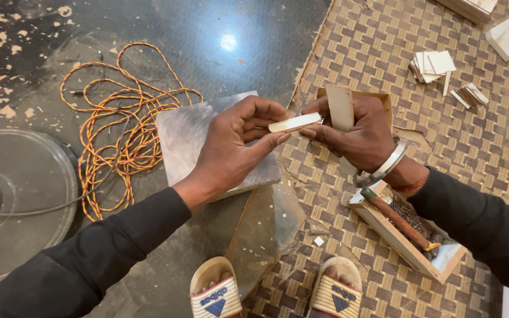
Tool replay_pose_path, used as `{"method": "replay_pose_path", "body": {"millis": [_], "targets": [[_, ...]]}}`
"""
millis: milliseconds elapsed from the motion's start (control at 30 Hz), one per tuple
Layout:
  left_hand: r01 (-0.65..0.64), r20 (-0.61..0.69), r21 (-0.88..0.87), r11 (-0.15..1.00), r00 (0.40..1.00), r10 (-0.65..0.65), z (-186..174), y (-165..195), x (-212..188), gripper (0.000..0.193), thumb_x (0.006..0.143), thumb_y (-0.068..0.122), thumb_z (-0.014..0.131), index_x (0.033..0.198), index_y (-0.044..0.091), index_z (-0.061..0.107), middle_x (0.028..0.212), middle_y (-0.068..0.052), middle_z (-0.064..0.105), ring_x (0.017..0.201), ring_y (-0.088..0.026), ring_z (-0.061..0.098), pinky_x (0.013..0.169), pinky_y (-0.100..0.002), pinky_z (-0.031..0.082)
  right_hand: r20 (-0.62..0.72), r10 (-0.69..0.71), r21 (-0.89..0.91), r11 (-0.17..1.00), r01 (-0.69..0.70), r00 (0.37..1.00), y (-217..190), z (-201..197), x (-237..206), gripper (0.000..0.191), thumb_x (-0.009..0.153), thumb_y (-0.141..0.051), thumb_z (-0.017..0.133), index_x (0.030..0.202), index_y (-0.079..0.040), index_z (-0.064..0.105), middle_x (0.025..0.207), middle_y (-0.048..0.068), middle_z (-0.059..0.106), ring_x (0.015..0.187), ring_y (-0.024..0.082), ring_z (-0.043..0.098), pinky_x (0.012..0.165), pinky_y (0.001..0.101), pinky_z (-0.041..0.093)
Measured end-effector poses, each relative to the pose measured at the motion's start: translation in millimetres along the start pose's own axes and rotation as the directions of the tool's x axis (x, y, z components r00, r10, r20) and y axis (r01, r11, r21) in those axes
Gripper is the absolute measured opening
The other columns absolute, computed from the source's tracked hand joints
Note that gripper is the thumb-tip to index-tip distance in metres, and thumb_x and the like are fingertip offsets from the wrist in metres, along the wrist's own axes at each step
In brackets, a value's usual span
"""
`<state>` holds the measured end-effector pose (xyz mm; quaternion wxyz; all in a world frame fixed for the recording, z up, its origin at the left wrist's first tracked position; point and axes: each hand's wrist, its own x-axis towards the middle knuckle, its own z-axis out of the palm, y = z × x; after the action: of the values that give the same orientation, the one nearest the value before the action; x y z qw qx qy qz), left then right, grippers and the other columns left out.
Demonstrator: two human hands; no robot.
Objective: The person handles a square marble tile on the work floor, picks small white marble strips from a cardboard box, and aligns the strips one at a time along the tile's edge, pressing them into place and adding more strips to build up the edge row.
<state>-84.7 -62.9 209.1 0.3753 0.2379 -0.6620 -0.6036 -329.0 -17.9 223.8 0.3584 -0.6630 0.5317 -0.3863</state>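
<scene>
Woven mat (384,35) covers the right half of the floor, dark worn floor on the left. Round disc (16,194) at far left edge, orange twisted cord (125,123) coiled just right of it. Grey slab (187,132) lies centre, under the left hand. Open wooden box (393,238) near right, holding nails and a hammer (399,219). Left hand (231,147) pinches the left end of a thin wood strip (296,122) between thumb and fingers. Right hand (357,138), bangle on its wrist, grips the strip's right end plus a wider wood piece (340,106) standing upright. Strip is held in mid-air, centre, above the mat edge. Wood scraps (434,65) far right. Two sandalled feet at near edge.
</scene>
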Motion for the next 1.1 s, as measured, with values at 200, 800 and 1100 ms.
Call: {"method": "replay_pose_path", "body": {"millis": [200, 800, 1100], "targets": [[0.078, 0.049, -0.014, 0.997, 0.996, -0.077, 10.1, -1.7, 5.7, 0.051, 0.093, 0.005, 0.075, 0.138, 0.002, 0.05, 0.131, -0.011, 0.064, 0.116, -0.017, 0.069, 0.102, -0.031, 0.061, 0.018, 0.097, 0.315, 0.944, -0.098, 0.995, 11.9, -12.7, -6.0, 0.02, 0.093, -0.005, 0.073, 0.112, 0.003, 0.071, 0.079, 0.007, 0.073, 0.053, 0.005, 0.061, 0.041, 0.0211, 0.046], [0.196, 0.046, 0.177, 0.965, 0.977, -0.207, 36.7, -33.4, 40.6, 0.023, 0.096, 0.01, 0.069, 0.117, 0.001, 0.075, 0.092, -0.006, 0.079, 0.081, -0.009, 0.072, 0.07, -0.024, 0.061, 0.017, 0.24, 0.373, 0.899, -0.229, 0.971, 49.5, -29.6, -24.2, 0.019, 0.094, -0.02, 0.078, 0.098, -0.001, 0.076, 0.069, 0.002, 0.068, 0.049, 0.004, 0.059, 0.041, 0.021, 0.046], [0.231, 0.142, 0.124, 0.965, 0.958, -0.248, 55.3, -48.7, 56.3, 0.026, 0.096, 0.012, 0.065, 0.118, 0.001, 0.072, 0.097, -0.012, 0.08, 0.082, -0.016, 0.079, 0.071, -0.031, 0.063, -0.105, 0.332, 0.381, 0.884, -0.27, 0.937, 72.0, -33.4, -51.3, 0.023, 0.095, -0.024, 0.075, 0.095, -0.002, 0.075, 0.065, 0.002, 0.068, 0.046, 0.005, 0.057, 0.039, 0.0209, 0.044]]}}
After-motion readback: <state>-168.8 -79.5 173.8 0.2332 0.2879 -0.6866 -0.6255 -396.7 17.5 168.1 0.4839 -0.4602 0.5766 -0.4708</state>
